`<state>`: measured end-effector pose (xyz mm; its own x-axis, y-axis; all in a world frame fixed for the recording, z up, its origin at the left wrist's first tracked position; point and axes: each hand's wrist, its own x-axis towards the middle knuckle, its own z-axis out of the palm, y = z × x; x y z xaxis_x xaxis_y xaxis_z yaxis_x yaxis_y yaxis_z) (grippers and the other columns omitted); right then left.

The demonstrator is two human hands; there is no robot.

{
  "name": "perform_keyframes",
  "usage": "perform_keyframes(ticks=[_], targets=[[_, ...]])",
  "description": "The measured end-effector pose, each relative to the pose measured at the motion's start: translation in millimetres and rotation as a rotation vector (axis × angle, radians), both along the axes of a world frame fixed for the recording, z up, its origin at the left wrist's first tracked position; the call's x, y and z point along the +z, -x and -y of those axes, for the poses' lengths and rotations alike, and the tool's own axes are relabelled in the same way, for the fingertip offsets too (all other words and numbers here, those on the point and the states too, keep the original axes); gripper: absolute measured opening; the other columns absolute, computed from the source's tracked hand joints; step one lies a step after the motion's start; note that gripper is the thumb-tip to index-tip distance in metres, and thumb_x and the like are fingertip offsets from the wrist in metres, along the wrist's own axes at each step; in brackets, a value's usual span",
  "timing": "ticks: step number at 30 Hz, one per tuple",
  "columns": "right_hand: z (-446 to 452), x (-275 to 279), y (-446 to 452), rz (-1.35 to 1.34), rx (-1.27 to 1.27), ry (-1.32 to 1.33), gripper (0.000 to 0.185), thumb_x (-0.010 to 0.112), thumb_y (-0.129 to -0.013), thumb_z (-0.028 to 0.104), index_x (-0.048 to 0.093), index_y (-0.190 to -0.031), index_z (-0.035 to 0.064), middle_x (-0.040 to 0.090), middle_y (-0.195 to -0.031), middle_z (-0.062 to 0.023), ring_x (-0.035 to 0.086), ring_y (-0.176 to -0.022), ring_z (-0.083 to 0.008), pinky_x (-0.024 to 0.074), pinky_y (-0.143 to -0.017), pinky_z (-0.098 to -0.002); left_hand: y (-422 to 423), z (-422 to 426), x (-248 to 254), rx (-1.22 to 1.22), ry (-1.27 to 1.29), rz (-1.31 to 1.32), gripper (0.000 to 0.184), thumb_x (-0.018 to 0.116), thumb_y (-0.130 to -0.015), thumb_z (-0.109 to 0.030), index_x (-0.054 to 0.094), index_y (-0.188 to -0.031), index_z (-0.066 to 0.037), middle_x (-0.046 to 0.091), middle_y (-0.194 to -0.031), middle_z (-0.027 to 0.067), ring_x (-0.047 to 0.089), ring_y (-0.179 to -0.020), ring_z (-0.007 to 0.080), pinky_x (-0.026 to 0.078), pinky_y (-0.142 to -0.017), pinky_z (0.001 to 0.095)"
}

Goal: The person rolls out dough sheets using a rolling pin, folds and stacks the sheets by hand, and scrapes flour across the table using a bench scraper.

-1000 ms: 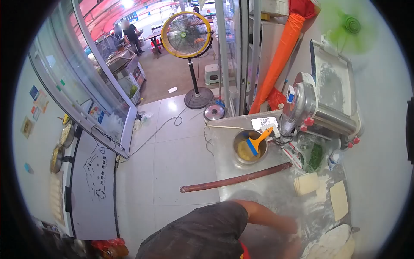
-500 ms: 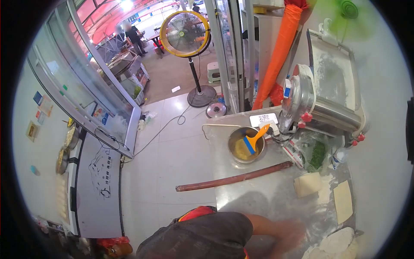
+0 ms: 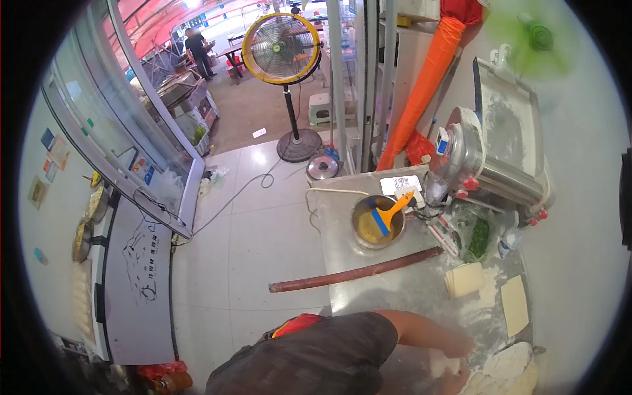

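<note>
From a dark short sleeve, my left arm reaches over the floured metal table (image 3: 355, 296). My left hand (image 3: 459, 343) is smeared by motion, close to the floury dough (image 3: 510, 375) at the lower right. Lower down, what seems to be my right hand (image 3: 451, 370) shows only in part beside that dough; its fingers are not clear. Behind the hands lie a small stack of flat dough sheets (image 3: 465, 280) and a single dough sheet (image 3: 515, 306). A long brown rolling pin (image 3: 355, 270) extends past the table's left edge.
A metal pot (image 3: 356, 230) of yellowish liquid has an orange-handled brush (image 3: 396, 209) in it. A dough-rolling machine (image 3: 507, 176) stands behind a bag of greens (image 3: 480, 238). A yellow-rimmed fan (image 3: 281, 49) is on the floor; a person (image 3: 196, 49) stands outside.
The view has shifted slightly. My left forearm has moved a little up and right, and a lower, pale part of a hand now shows beside the dough.
</note>
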<state>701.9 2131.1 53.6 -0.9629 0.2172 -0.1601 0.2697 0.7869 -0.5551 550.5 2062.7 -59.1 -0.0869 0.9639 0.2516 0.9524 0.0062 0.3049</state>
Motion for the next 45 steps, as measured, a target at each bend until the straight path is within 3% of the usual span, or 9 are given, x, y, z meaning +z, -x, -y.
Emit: perform_keyframes(ticks=[2, 5, 14, 20, 23, 30, 38, 40, 45], targets=[[-33, -25, -26, -0.252, -0.018, 0.025, 0.053, 0.068, -0.086, 0.028, 0.056, -0.125, -0.0052, 0.060, -0.120, -0.0241, 0.055, -0.112, -0.0397, 0.0411, -0.100, -0.0441, -10, -9, 1, -0.021, -0.496, 0.095, 0.011, 0.066, -0.074, -0.020, 0.067, -0.077, -0.009, 0.067, -0.077, 0.0093, 0.066, -0.078, 0.0313, 0.050, -0.065, 0.0421], [-110, -127, -48, -0.141, -0.293, 0.055, 0.046, 0.065, -0.089, 0.029, 0.059, -0.122, -0.0031, 0.062, -0.116, -0.0220, 0.059, -0.106, -0.0372, 0.0450, -0.095, -0.0455, -37, -16, 18, 0.023, -0.225, 0.177, 0.011, 0.064, -0.075, -0.015, 0.057, -0.077, -0.007, 0.059, -0.080, 0.0087, 0.058, -0.083, 0.0286, 0.046, -0.068, 0.0402], [103, -90, -72, -0.087, 0.043, -0.288, 0.050, 0.056, -0.093, 0.032, 0.051, -0.129, -0.0026, 0.052, -0.127, -0.0226, 0.049, -0.117, -0.0374, 0.0350, -0.101, -0.0472, -78, 164, 11, -0.022, 0.060, 0.206, 0.023, 0.059, -0.083, -0.016, 0.062, -0.100, -0.001, 0.063, -0.103, 0.0170, 0.061, -0.101, 0.0334, 0.050, -0.085, 0.0419], [142, -95, -60, -0.091, 0.123, -0.381, 0.053, 0.049, -0.096, 0.034, 0.045, -0.134, -0.0023, 0.046, -0.135, -0.0231, 0.043, -0.124, -0.0375, 0.0282, -0.106, -0.0483, -101, 175, -13, 0.248, -0.505, 0.174, 0.034, 0.057, -0.086, -0.022, 0.055, -0.111, 0.001, 0.054, -0.119, 0.0181, 0.045, -0.123, 0.0350, 0.032, -0.109, 0.0448], [143, -97, -54, -0.099, 0.129, -0.419, 0.054, 0.046, -0.098, 0.035, 0.042, -0.137, -0.0021, 0.043, -0.138, -0.0233, 0.040, -0.128, -0.0376, 0.0249, -0.108, -0.0489, -103, 170, -44, 0.291, -0.279, 0.317, 0.060, 0.047, -0.094, -0.029, 0.033, -0.142, 0.004, 0.034, -0.147, 0.0237, 0.030, -0.140, 0.0363, 0.023, -0.115, 0.0442], [115, -138, -47, -0.086, 0.158, -0.449, 0.058, 0.038, -0.101, 0.038, 0.036, -0.143, -0.0017, 0.035, -0.147, -0.0238, 0.032, -0.137, -0.0377, 0.0170, -0.113, -0.0502, -60, 191, 74, -0.001, 0.087, 0.743, 0.054, 0.061, -0.083, -0.030, 0.050, -0.127, 0.000, 0.047, -0.134, 0.0173, 0.041, -0.130, 0.0317, 0.030, -0.108, 0.0450], [144, -76, -14, 0.027, -0.065, -0.251, 0.066, 0.047, -0.096, 0.042, 0.032, -0.148, 0.0043, 0.031, -0.151, -0.0238, 0.025, -0.141, -0.0398, 0.0099, -0.114, -0.0583, -66, 299, -5, 0.896, -0.535, 0.823, 0.055, 0.060, -0.083, -0.018, 0.047, -0.133, -0.001, 0.047, -0.138, 0.0216, 0.041, -0.132, 0.0354, 0.028, -0.113, 0.0450], [159, -85, -13, -0.005, -0.097, -0.342, 0.067, 0.050, -0.095, 0.043, 0.032, -0.148, 0.0053, 0.032, -0.150, -0.0231, 0.026, -0.140, -0.0398, 0.0109, -0.113, -0.0599, -51, 359, 50, 1.202, 0.068, 0.290, 0.071, 0.066, -0.078, -0.017, 0.038, -0.141, 0.000, 0.044, -0.139, 0.0223, 0.043, -0.128, 0.0364, 0.032, -0.109, 0.0468], [163, -86, -24, -0.072, -0.051, -0.407, 0.068, 0.056, -0.091, 0.042, 0.036, -0.146, 0.0084, 0.036, -0.147, -0.0211, 0.031, -0.137, -0.0385, 0.0171, -0.111, -0.0608, -55, 433, 43, 1.265, 0.093, 0.332, 0.050, 0.068, -0.073, -0.018, 0.049, -0.117, -0.004, 0.053, -0.111, 0.0193, 0.053, -0.105, 0.0394, 0.047, -0.085, 0.0471]])
